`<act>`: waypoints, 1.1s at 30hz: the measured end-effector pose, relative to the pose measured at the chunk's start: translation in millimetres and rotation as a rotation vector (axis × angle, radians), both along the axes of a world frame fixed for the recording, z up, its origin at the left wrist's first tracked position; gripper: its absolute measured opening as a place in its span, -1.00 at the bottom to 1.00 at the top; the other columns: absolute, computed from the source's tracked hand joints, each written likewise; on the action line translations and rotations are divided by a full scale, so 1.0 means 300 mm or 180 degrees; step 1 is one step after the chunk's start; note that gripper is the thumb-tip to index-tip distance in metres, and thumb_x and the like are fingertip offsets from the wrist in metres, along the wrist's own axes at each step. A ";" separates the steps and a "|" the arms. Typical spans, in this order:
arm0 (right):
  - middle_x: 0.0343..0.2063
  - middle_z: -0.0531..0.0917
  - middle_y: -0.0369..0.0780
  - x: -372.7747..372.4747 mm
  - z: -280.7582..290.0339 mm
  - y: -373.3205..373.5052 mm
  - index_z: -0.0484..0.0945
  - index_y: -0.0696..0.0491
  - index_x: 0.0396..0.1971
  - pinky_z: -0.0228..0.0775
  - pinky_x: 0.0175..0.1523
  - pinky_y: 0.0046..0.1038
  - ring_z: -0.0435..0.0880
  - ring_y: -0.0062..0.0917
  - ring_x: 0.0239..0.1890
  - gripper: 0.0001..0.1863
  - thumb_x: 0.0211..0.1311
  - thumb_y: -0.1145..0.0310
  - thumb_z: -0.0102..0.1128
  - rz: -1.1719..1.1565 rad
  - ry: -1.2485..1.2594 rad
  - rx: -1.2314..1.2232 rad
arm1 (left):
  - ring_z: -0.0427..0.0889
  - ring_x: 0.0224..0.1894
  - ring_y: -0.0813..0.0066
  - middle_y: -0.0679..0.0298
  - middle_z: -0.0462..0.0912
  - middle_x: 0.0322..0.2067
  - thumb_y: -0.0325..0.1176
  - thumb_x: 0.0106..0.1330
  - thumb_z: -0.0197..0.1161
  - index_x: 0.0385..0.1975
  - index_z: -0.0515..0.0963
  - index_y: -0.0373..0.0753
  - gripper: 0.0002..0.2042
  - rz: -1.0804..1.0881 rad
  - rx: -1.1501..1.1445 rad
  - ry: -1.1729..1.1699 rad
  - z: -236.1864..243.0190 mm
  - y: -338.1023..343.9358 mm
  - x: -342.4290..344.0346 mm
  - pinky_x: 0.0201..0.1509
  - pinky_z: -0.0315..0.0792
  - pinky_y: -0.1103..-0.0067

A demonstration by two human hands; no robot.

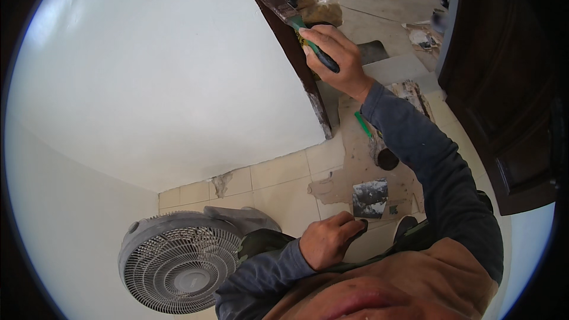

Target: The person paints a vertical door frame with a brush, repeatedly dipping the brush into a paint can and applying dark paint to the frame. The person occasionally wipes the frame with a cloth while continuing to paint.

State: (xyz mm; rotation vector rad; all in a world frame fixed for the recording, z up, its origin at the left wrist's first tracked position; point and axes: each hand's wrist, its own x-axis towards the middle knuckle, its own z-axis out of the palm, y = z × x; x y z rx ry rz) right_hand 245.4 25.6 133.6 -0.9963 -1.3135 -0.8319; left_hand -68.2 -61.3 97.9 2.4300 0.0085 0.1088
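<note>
My right hand point(339, 59) is raised and closed around the green and black handle of a paintbrush point(325, 58). The brush's wide end lies against the dark brown door frame point(291, 41) at the edge of the white wall. Low in front of my body, my left hand point(329, 240) is closed, with a small dark end showing at its fingers; what it is I cannot make out. On the floor between my arms are a green-handled tool point(363, 125), a dark round container point(387, 159) and a paint-smeared dark square piece point(370, 198).
A grey fan point(184, 261) stands at the lower left beside the white wall point(148, 83). Stained cardboard point(339, 185) covers part of the tiled floor point(278, 175). To the right is a dark panelled door point(504, 83). Bags point(323, 10) lie beyond the frame.
</note>
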 end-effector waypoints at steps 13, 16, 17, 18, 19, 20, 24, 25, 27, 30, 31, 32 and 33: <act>-0.23 0.65 -0.16 -0.006 -0.089 -0.034 0.66 0.14 -0.01 0.59 -0.15 -0.33 0.69 -0.33 -0.26 -0.65 0.16 0.52 0.34 -0.0034 -0.0081 -0.0416 | 0.72 -0.24 0.04 0.11 0.64 -0.17 -0.61 0.08 0.29 -0.02 0.62 -0.28 -0.60 -0.0019 -0.0041 0.0030 0.007 0.003 -0.001 -0.23 0.63 0.34; -0.24 0.65 -0.16 -0.011 -0.111 -0.043 0.66 0.14 -0.01 0.60 -0.14 -0.33 0.69 -0.34 -0.25 -0.65 0.16 0.52 0.34 -0.0071 -0.0043 -0.0519 | 0.72 -0.23 0.03 0.11 0.65 -0.15 -0.64 0.01 0.31 0.00 0.62 -0.29 -0.55 -0.0039 -0.0056 0.0065 0.010 0.009 -0.004 -0.22 0.63 0.34; -0.21 0.65 -0.14 -0.013 -0.119 -0.046 0.65 0.15 0.01 0.60 -0.12 -0.34 0.69 -0.32 -0.23 -0.63 0.16 0.54 0.33 -0.0067 -0.0041 -0.0565 | 0.72 -0.23 0.03 0.10 0.65 -0.15 -0.64 -0.01 0.31 -0.01 0.62 -0.29 -0.54 -0.0035 -0.0069 0.0056 0.010 0.009 -0.004 -0.22 0.63 0.34; -0.18 0.66 -0.13 -0.015 -0.126 -0.050 0.65 0.16 0.03 0.60 -0.09 -0.34 0.70 -0.30 -0.20 -0.62 0.16 0.56 0.33 -0.0052 -0.0021 -0.0625 | 0.72 -0.23 0.03 0.10 0.65 -0.15 -0.64 -0.02 0.31 0.00 0.62 -0.29 -0.53 -0.0034 -0.0056 0.0068 0.009 0.007 -0.003 -0.22 0.63 0.34; -0.14 0.67 -0.12 -0.016 -0.132 -0.052 0.64 0.17 0.04 0.59 -0.06 -0.34 0.70 -0.28 -0.18 -0.60 0.15 0.59 0.32 -0.0019 -0.0012 -0.0645 | 0.72 -0.23 0.03 0.10 0.64 -0.15 -0.65 -0.03 0.31 0.00 0.62 -0.29 -0.53 -0.0024 -0.0050 0.0057 0.008 0.006 -0.002 -0.22 0.63 0.34; -0.18 0.66 -0.13 -0.016 -0.136 -0.053 0.65 0.16 0.03 0.60 -0.07 -0.34 0.70 -0.30 -0.19 -0.62 0.16 0.56 0.33 -0.0059 -0.0012 -0.0670 | 0.72 -0.22 0.03 0.10 0.64 -0.15 -0.65 -0.04 0.31 0.00 0.62 -0.29 -0.52 -0.0015 -0.0042 0.0045 0.007 0.004 -0.001 -0.22 0.63 0.34; -0.24 0.65 -0.15 -0.018 -0.145 -0.058 0.65 0.14 -0.01 0.62 -0.10 -0.33 0.69 -0.32 -0.22 -0.65 0.17 0.51 0.35 -0.0120 -0.0061 -0.0648 | 0.72 -0.22 0.04 0.11 0.63 -0.16 -0.63 0.02 0.28 -0.02 0.62 -0.28 -0.57 -0.0032 -0.0043 0.0047 0.007 0.005 -0.002 -0.22 0.63 0.34; -0.23 0.65 -0.15 -0.018 -0.147 -0.059 0.65 0.14 -0.01 0.62 -0.10 -0.32 0.69 -0.32 -0.22 -0.65 0.17 0.50 0.35 -0.0130 -0.0073 -0.0651 | 0.72 -0.22 0.06 0.12 0.63 -0.17 -0.61 0.08 0.26 -0.04 0.62 -0.27 -0.62 -0.0030 -0.0029 0.0042 0.007 0.004 -0.002 -0.22 0.64 0.34; -0.23 0.65 -0.15 -0.020 -0.151 -0.060 0.65 0.14 -0.01 0.62 -0.10 -0.32 0.69 -0.31 -0.22 -0.65 0.16 0.50 0.35 -0.0134 -0.0065 -0.0675 | 0.71 -0.22 0.07 0.13 0.62 -0.18 -0.59 0.14 0.23 -0.05 0.63 -0.26 -0.67 -0.0034 -0.0010 0.0042 0.009 0.004 -0.002 -0.23 0.65 0.35; -0.23 0.65 -0.15 -0.021 -0.158 -0.061 0.65 0.14 -0.01 0.62 -0.10 -0.31 0.69 -0.30 -0.22 -0.64 0.16 0.49 0.36 -0.0114 -0.0048 -0.0703 | 0.71 -0.22 0.08 0.13 0.62 -0.19 -0.59 0.14 0.23 -0.05 0.63 -0.26 -0.66 -0.0046 0.0000 0.0049 0.011 0.004 0.000 -0.23 0.65 0.34; -0.23 0.65 -0.15 -0.022 -0.160 -0.062 0.65 0.15 -0.01 0.61 -0.10 -0.31 0.69 -0.30 -0.22 -0.64 0.16 0.49 0.37 -0.0090 -0.0031 -0.0719 | 0.71 -0.23 0.08 0.13 0.62 -0.19 -0.59 0.14 0.23 -0.05 0.63 -0.26 -0.66 -0.0046 0.0002 0.0042 0.011 0.004 0.001 -0.23 0.65 0.34; -0.23 0.65 -0.15 -0.022 -0.162 -0.062 0.65 0.15 -0.01 0.61 -0.10 -0.31 0.69 -0.30 -0.22 -0.64 0.16 0.49 0.36 -0.0112 -0.0041 -0.0725 | 0.71 -0.23 0.08 0.13 0.62 -0.19 -0.59 0.14 0.23 -0.05 0.63 -0.26 -0.66 -0.0043 -0.0004 0.0047 0.012 0.004 0.001 -0.23 0.65 0.34; -0.23 0.65 -0.15 -0.023 -0.165 -0.064 0.65 0.15 -0.01 0.61 -0.10 -0.31 0.69 -0.30 -0.22 -0.64 0.15 0.49 0.36 -0.0122 -0.0042 -0.0738 | 0.71 -0.23 0.08 0.12 0.62 -0.19 -0.59 0.14 0.23 -0.05 0.63 -0.26 -0.66 -0.0043 0.0002 0.0022 0.012 0.004 0.000 -0.23 0.64 0.34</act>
